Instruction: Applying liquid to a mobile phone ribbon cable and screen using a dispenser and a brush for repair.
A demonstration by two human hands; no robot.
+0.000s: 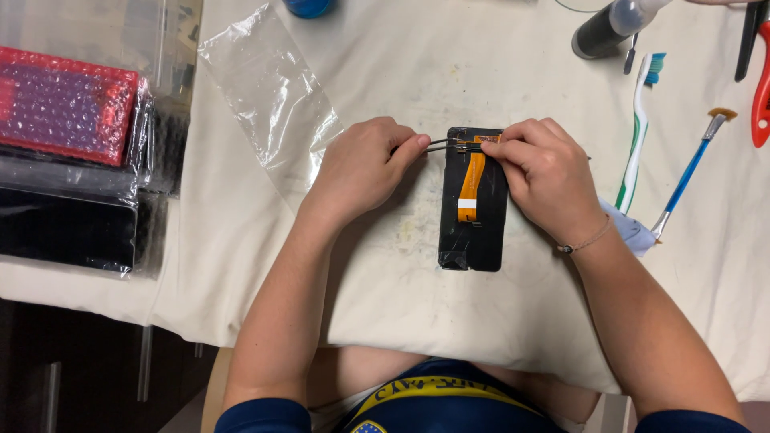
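A black phone screen panel (473, 228) lies face down on the cream cloth, with an orange flex ribbon (471, 186) running down its back. My left hand (361, 168) is closed on thin metal tweezers (441, 145) whose tips reach the panel's top edge. My right hand (549, 176) rests on the panel's upper right and pinches a slim dark tool (584, 157) at the ribbon's top connector. The connector itself is partly hidden by my fingers.
A clear plastic sheet (269, 96) lies left of my left hand. Red bubble-wrap packets (64, 104) and black bagged panels (68, 228) sit at far left. A green-white toothbrush (639, 128), a blue brush (688, 172), a dark bottle (601, 30) and red-handled tool (762, 88) lie right.
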